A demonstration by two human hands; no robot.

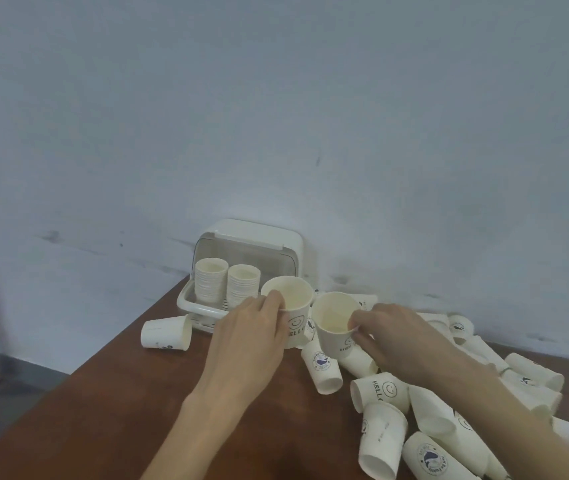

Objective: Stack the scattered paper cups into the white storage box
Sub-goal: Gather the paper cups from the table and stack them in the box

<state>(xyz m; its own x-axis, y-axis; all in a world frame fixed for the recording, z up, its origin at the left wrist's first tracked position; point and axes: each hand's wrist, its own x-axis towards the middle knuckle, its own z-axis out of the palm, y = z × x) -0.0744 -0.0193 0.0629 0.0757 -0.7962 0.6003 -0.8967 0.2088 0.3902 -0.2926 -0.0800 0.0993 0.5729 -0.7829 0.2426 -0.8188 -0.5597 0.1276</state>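
each hand gripping an upright cup, storage box behind

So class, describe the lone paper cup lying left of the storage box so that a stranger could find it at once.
Start at the white plastic storage box against the wall on the brown wooden table. Just left of its front corner lies one white paper cup on its side, apart from the heap of cups on the right.

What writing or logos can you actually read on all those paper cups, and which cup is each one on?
"HELL", cut off by the hand: cup in the left hand, under a smiley face.
"HELL", last letter hidden: lying cup, beside a smiley.
Dark letters, too blurred to read: cup in the right hand.
Round blue whale badges, ring text too small: lying cup and near cup.
White storage box: no text visible.
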